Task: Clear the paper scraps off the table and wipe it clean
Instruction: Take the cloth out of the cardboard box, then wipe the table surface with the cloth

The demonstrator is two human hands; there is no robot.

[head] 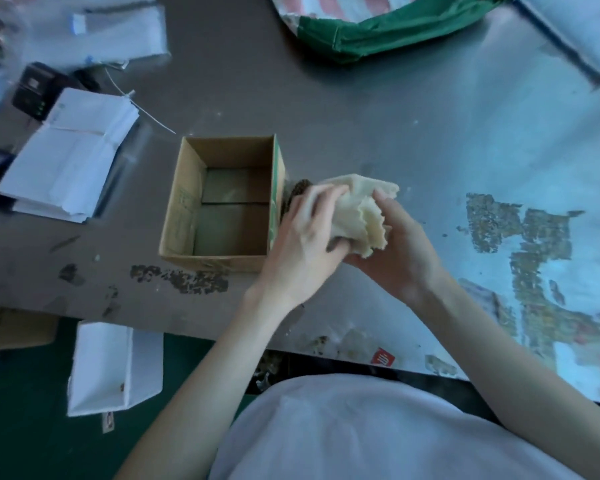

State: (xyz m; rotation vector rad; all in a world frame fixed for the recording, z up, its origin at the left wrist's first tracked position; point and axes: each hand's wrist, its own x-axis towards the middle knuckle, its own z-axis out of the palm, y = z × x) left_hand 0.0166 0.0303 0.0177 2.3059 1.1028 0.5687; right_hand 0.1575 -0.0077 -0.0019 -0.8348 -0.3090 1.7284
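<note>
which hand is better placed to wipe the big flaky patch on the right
Right, probably: the right hand cups the cloth and sits nearer the patch; the left hand is beside the box.
</note>
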